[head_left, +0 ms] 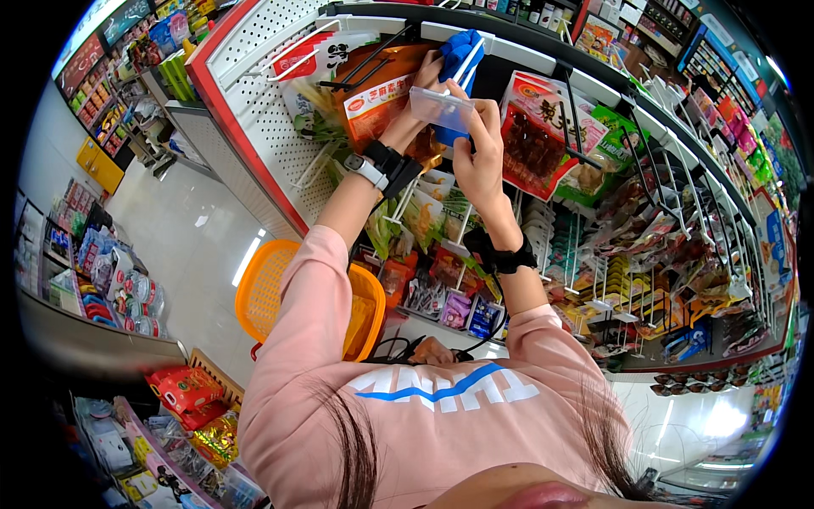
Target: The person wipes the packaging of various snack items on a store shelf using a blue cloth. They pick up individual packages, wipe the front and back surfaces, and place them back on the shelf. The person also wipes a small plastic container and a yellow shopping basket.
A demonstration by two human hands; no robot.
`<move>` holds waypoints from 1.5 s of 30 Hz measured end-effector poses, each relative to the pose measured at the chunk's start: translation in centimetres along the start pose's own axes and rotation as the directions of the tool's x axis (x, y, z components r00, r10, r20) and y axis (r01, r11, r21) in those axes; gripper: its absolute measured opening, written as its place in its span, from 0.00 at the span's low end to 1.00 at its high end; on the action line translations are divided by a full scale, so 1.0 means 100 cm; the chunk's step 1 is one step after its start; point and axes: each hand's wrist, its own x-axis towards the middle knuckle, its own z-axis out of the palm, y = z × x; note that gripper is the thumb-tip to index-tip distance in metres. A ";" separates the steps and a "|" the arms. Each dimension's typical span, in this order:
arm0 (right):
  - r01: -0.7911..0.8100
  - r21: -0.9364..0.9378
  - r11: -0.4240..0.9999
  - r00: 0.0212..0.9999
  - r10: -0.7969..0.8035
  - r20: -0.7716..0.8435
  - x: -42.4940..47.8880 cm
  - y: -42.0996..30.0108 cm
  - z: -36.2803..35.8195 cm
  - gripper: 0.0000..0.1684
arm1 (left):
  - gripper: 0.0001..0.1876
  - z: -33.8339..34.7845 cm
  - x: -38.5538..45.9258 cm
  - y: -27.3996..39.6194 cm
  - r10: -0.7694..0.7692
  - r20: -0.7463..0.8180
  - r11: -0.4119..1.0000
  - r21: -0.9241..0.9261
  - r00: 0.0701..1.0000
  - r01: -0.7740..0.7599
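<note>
My left hand [430, 71] reaches up to the pegboard rack and grips a bunched blue cloth [459, 54] beside a white display hook [472, 58]. Part of those fingers is hidden behind the cloth. With its fingers bent, my right hand [480, 143] holds the clear plastic label holder [440, 108] at the hook's front end. More blue shows below the holder. Left of my hands hangs an orange-brown snack packet [375, 95]. A red-and-white packet [533, 137] of dark food hangs to their right.
An orange plastic basket [261, 286] stands below my left arm. Black double hooks [582, 137] jut from the rack, with a green packet [604, 149] nearby. Lower rows carry many hanging packets [661, 210]. A red-edged perforated side panel [254, 121] bounds the rack at left.
</note>
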 end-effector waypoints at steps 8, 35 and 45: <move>0.050 -0.043 0.998 0.998 -0.051 -0.027 -0.001 0.006 0.001 0.44 | 0.09 -0.020 -0.031 0.043 0.228 -0.031 0.966 0.132 0.973 -0.222; 0.085 0.032 0.996 0.995 -0.087 0.052 0.021 0.000 -0.020 0.40 | 0.24 -0.049 -0.075 0.079 -0.415 0.051 0.839 -0.365 0.908 0.404; 0.285 -0.293 0.913 0.949 -0.311 -0.048 0.025 0.000 -0.019 0.25 | 0.24 -0.065 -0.059 0.085 -0.197 0.139 0.952 -0.210 0.971 0.223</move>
